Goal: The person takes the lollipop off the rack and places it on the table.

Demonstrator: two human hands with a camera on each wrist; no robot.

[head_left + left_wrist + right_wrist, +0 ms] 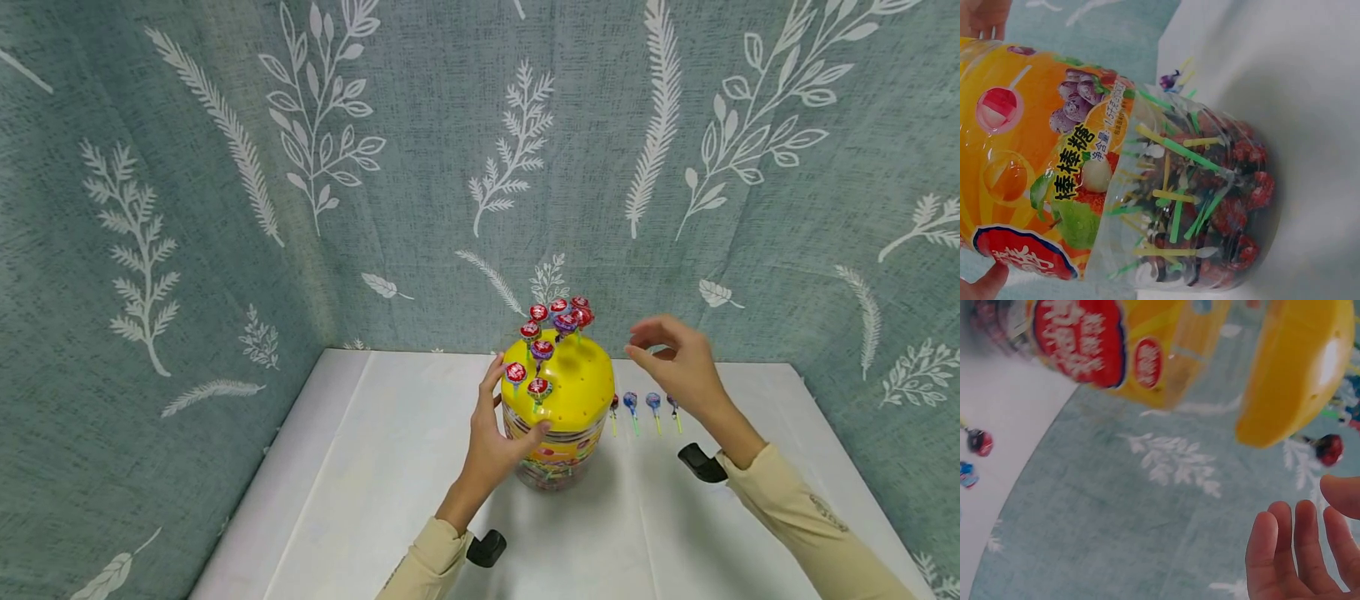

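While the left hand (491, 442) grips the lollipop jar (557, 417) by its side, lollipops (553, 329) stand in its yellow lid (573, 379). Right hand (675, 360) hovers beside them, fingers loosely spread, holding nothing.

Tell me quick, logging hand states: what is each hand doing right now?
Left hand: holds the jar by its side.
Right hand: open, holding nothing, raised beside the lid.

One lollipop jar (558, 433) with one yellow lid (570, 383). Nine lollipops stood in lid (542, 350). Four loose lollipops lay in row on table (645, 408). Two hands in view: left hand (491, 442), right hand (678, 367).
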